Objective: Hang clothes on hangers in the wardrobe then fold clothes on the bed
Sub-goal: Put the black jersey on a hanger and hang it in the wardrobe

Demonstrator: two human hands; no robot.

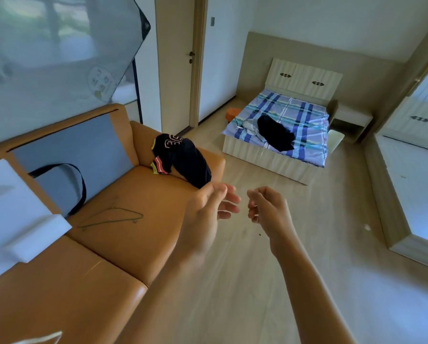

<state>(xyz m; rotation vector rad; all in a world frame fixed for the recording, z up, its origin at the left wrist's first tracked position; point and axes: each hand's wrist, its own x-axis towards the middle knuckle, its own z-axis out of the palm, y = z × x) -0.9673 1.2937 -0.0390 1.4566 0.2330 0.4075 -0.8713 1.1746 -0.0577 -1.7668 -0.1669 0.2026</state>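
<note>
A dark garment (183, 158) with striped cuffs and light lettering lies draped over the right arm of the orange sofa (138, 194). A thin wire hanger (111, 217) rests flat on the sofa seat. Across the room, a black garment (275, 132) lies on the bed (305, 125), which has a blue plaid sheet. My left hand (208, 212) hovers just below the dark garment, fingers apart, holding nothing. My right hand (267, 207) is beside it over the floor, fingers loosely curled and empty. The white wardrobe (416, 115) stands at the right edge.
A grey bag with a black strap (66, 167) leans on the sofa back, and white foam pieces (16, 214) lie at the left. An orange stool (233, 114) sits by the bed, near a door (175, 60). A bedside table (352, 120) stands right of the bed.
</note>
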